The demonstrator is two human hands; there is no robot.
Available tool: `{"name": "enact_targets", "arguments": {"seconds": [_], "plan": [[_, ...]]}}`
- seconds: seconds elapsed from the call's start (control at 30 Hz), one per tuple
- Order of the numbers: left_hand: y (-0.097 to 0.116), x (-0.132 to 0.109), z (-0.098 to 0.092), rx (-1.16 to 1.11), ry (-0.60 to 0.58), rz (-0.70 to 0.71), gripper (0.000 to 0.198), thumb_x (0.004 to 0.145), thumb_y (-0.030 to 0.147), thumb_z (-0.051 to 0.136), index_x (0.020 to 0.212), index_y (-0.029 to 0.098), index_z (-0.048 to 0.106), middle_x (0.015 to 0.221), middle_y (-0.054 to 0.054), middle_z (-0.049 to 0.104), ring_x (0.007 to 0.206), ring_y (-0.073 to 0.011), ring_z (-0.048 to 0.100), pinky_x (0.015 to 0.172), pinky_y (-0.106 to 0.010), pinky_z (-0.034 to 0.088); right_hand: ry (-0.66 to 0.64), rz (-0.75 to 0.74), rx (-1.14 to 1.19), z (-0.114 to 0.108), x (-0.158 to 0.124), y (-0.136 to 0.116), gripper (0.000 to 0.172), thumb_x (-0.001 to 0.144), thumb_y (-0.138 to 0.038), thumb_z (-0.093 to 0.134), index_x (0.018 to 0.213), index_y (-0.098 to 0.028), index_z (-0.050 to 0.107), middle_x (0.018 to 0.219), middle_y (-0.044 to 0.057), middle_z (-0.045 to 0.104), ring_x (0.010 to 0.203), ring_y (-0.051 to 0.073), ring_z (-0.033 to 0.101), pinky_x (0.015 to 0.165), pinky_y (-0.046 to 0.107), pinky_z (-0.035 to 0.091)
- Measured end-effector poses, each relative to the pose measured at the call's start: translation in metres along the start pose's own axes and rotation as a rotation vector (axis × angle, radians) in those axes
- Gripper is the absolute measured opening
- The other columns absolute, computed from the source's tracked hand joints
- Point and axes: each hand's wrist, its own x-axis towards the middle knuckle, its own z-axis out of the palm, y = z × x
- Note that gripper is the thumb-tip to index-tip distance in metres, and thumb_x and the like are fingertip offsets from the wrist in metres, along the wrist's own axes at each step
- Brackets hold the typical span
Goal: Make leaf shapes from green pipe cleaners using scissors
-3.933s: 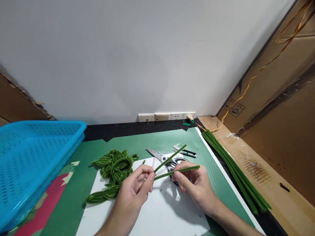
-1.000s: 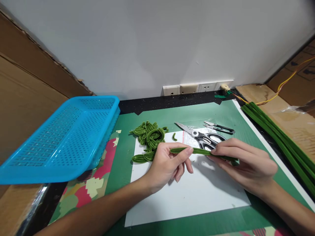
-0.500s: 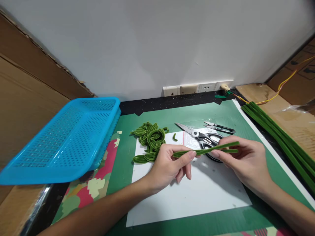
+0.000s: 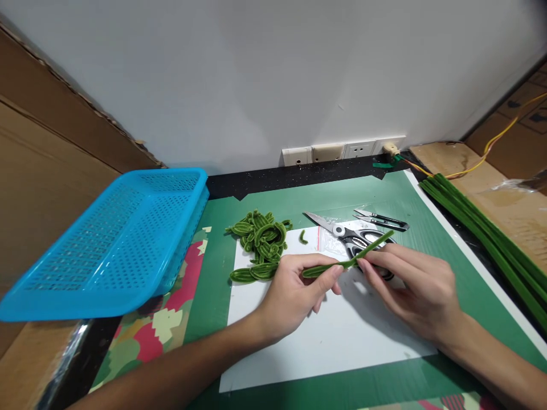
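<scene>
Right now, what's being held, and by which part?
One green pipe cleaner, in both hands. The left hand pinches near its left end; the right hand pinches about mid-length. The far end sticks out free.

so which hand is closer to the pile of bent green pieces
Left. The left hand lies just beside the pile of bent green pieces, at its near right edge; the right hand is farther right, by the scissors. Both pinch the green stem.
</scene>
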Motion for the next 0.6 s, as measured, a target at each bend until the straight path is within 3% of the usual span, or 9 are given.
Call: {"name": "enact_targets", "arguments": {"seconds": [0.2, 0.33, 0.43, 0.6], "plan": [[0.0002, 0.0005, -0.0001, 0.037, -0.008, 0.014, 0.033, 0.1, 0.041, 0.073, 0.085, 0.012, 0.077, 0.07, -0.003, 0.069, 0.044, -0.0059, 0.048, 0.045, -0.022, 0.04, -0.04, -0.1, -0.103, 0.0008, 0.002, -0.0048, 0.008, 0.102, -0.011, 0.064, 0.103, -0.018, 0.068, 0.088, 0.006, 0.078, 0.072, 0.019, 0.07, 0.067, 0.032, 0.049], [0.0026, 0.0003, 0.0015, 0.045, -0.014, 0.007, 0.033, 0.1, 0.039, 0.071, 0.08, 0.012, 0.074, 0.068, -0.002, 0.067, 0.045, -0.0064, 0.048, 0.044, -0.02, 0.04, -0.083, -0.169, -0.121, 0.0016, -0.0009, -0.0072, 0.011, 0.103, -0.009, 0.061, 0.107, -0.015, 0.069, 0.092, 0.009, 0.079, 0.075, 0.021, 0.071, 0.068, 0.034, 0.048], [0.0043, -0.0002, 0.0019, 0.074, -0.038, 0.007, 0.034, 0.101, 0.037, 0.069, 0.078, 0.012, 0.074, 0.07, -0.003, 0.068, 0.047, -0.0063, 0.048, 0.044, -0.019, 0.04, -0.134, -0.164, -0.111, 0.0011, -0.002, -0.0082, 0.013, 0.102, -0.007, 0.059, 0.107, -0.014, 0.068, 0.092, 0.009, 0.077, 0.072, 0.02, 0.067, 0.064, 0.033, 0.043], [0.0022, -0.0017, 0.0004, 0.167, -0.078, -0.007, 0.033, 0.103, 0.034, 0.066, 0.079, 0.012, 0.075, 0.072, -0.004, 0.07, 0.051, -0.0076, 0.05, 0.047, -0.019, 0.042, -0.191, -0.178, -0.106, 0.0005, -0.0003, -0.0102, 0.015, 0.101, -0.007, 0.056, 0.1, -0.016, 0.068, 0.078, 0.005, 0.067, 0.06, 0.019, 0.049, 0.058, 0.034, 0.035]]}}
